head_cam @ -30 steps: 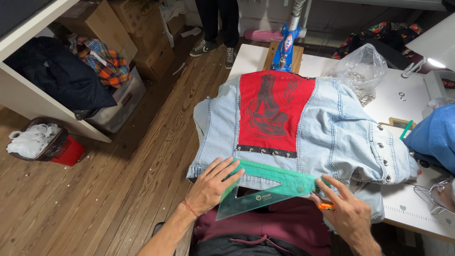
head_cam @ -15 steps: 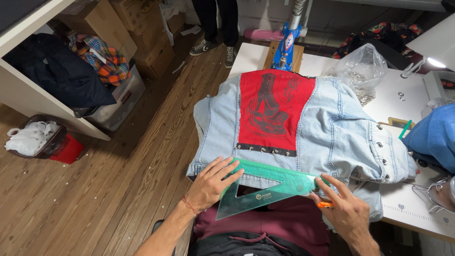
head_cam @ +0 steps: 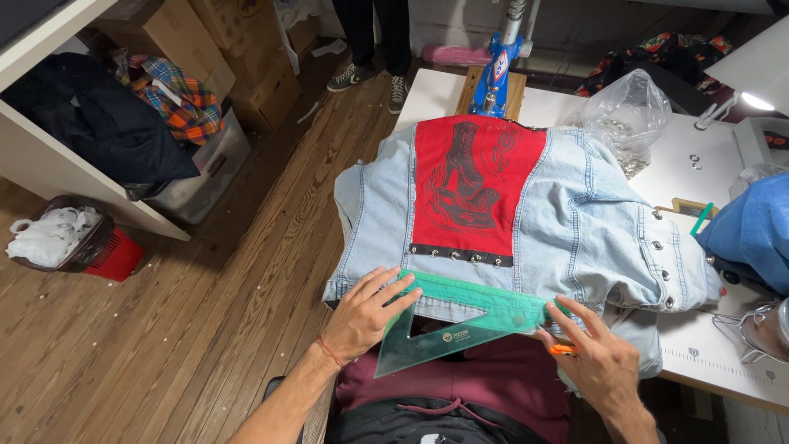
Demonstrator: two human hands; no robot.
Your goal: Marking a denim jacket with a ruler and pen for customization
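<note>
Green set square (head_cam: 460, 316) under both hands

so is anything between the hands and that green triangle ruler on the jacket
Nothing visible: the left hand presses directly on the green triangle ruler, the right hand touches its other end, and it lies flat on the denim jacket.

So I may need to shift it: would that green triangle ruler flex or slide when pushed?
The green triangle ruler looks like thin, see-through plastic, so probably stiff and light. Lying on the denim jacket, it would likely slip unless pressed; the left hand and right hand both touch it.
</note>
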